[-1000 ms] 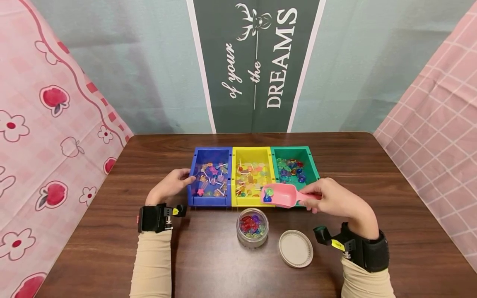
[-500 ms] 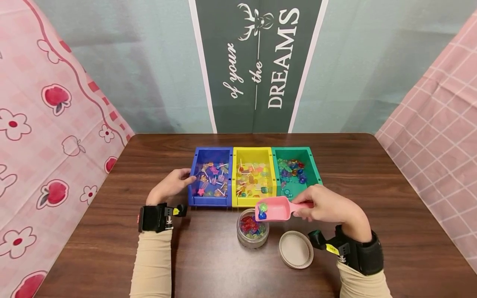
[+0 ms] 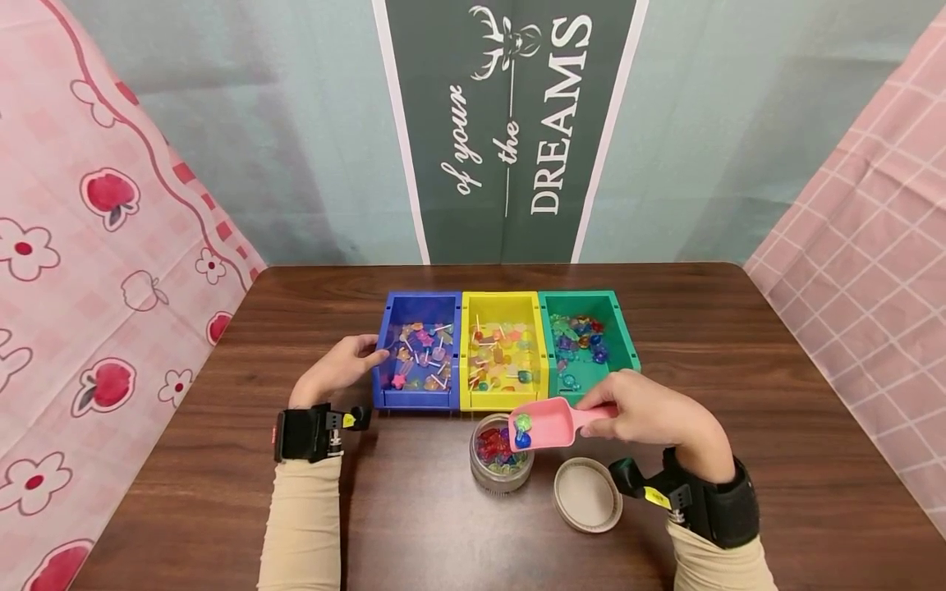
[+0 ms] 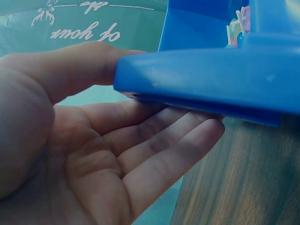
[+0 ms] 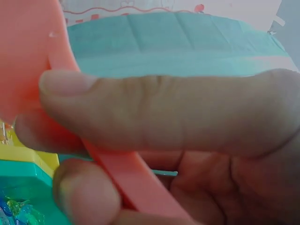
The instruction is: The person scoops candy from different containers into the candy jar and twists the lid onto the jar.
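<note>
Right hand [image 3: 650,410] pinching pink scoop [image 3: 554,425], long axis pointing left from hand, overlapping clear jar [image 3: 499,484]; left hand [image 3: 336,371] gripping blue bin [image 3: 420,400].

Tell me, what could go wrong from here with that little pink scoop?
Spill: a green piece and a blue piece sit near the pink scoop's front end, so a tilt could drop them outside the jar.
Tip: neither hand steadies the jar, so a knock might shift it.
Shift: the left fingers grip the blue bin's edge; a tug could move it.
</note>
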Action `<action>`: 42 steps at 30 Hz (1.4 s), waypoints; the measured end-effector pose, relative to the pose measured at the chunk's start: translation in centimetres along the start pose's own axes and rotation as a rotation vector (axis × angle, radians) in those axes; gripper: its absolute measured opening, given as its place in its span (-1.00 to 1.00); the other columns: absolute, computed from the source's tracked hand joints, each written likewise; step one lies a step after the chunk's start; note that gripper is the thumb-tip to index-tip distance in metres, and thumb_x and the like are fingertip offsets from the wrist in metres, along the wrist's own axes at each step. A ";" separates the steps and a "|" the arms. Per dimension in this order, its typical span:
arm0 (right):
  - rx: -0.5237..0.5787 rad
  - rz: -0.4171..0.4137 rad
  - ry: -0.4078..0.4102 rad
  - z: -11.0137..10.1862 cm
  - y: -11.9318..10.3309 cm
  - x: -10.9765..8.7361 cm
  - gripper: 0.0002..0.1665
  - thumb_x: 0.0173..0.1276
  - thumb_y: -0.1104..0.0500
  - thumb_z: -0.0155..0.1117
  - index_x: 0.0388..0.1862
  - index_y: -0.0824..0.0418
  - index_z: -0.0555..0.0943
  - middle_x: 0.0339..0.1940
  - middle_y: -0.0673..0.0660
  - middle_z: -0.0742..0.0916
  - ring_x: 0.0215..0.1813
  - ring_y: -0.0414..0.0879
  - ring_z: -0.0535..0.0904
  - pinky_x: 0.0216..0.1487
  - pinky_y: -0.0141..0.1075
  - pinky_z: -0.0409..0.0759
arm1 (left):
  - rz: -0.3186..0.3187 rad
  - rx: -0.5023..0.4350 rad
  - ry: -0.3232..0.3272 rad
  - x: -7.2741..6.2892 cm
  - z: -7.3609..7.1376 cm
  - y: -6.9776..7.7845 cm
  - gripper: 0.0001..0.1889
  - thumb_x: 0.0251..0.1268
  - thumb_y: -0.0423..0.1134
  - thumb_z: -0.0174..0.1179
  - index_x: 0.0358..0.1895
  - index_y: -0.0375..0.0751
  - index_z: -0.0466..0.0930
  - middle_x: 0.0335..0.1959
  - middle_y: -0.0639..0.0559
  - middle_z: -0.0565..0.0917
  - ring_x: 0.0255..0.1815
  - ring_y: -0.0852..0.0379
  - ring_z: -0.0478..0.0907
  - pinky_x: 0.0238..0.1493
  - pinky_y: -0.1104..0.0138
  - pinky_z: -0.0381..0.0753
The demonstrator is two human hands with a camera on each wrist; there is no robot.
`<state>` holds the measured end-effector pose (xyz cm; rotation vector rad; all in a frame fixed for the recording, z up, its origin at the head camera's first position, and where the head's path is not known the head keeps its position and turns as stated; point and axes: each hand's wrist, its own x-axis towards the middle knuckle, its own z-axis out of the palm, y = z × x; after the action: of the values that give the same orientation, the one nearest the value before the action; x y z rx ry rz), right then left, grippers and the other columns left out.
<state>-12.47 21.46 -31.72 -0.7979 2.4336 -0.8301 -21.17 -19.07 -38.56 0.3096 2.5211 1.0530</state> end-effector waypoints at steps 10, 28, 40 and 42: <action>-0.042 0.040 0.092 0.2 -0.8 -0.3 -0.72 0.14 0.10 0.45 -0.22 0.24 0.73 -0.46 -0.02 0.70 -0.49 -0.31 0.39 -0.52 -0.47 0.42 | 0.025 0.027 0.010 0.1 0.0 -0.1 -0.53 0.51 -0.22 -0.07 0.30 -0.51 0.33 0.09 -0.38 0.61 0.00 -0.06 0.56 0.25 -0.06 0.49; -0.036 -0.014 0.146 -0.4 -0.7 -1.8 -0.72 0.24 0.02 0.37 -0.24 0.22 0.73 -0.41 -0.02 0.76 -0.49 -0.43 0.41 -0.50 -0.48 0.46 | 0.018 0.002 0.019 -0.1 0.2 -0.1 -0.55 0.50 -0.21 -0.06 0.27 -0.49 0.37 0.04 -0.35 0.63 -0.05 -0.02 0.55 0.21 -0.01 0.52; -0.023 0.172 0.229 -1.1 -0.4 -3.7 -0.75 0.29 -0.03 0.31 -0.45 0.10 0.68 -0.75 -0.13 0.41 -0.73 -0.36 0.26 -0.65 -0.45 0.31 | 0.014 -0.004 0.006 0.1 -0.1 0.1 -0.53 0.51 -0.21 -0.07 0.30 -0.49 0.34 0.09 -0.37 0.61 0.00 -0.08 0.55 0.28 -0.08 0.47; -0.036 0.223 0.264 -1.2 -0.4 -4.0 -0.75 0.29 -0.03 0.32 -0.49 0.08 0.65 -0.75 -0.11 0.41 -0.75 -0.33 0.26 -0.66 -0.43 0.32 | 0.005 -0.003 0.006 0.0 0.0 -0.1 -0.53 0.51 -0.20 -0.07 0.31 -0.49 0.33 0.09 -0.37 0.61 0.01 -0.08 0.55 0.28 -0.08 0.47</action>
<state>-10.04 24.27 -29.73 -0.4391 2.7128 -0.8520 -21.14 -19.12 -38.59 0.3126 2.5254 1.0607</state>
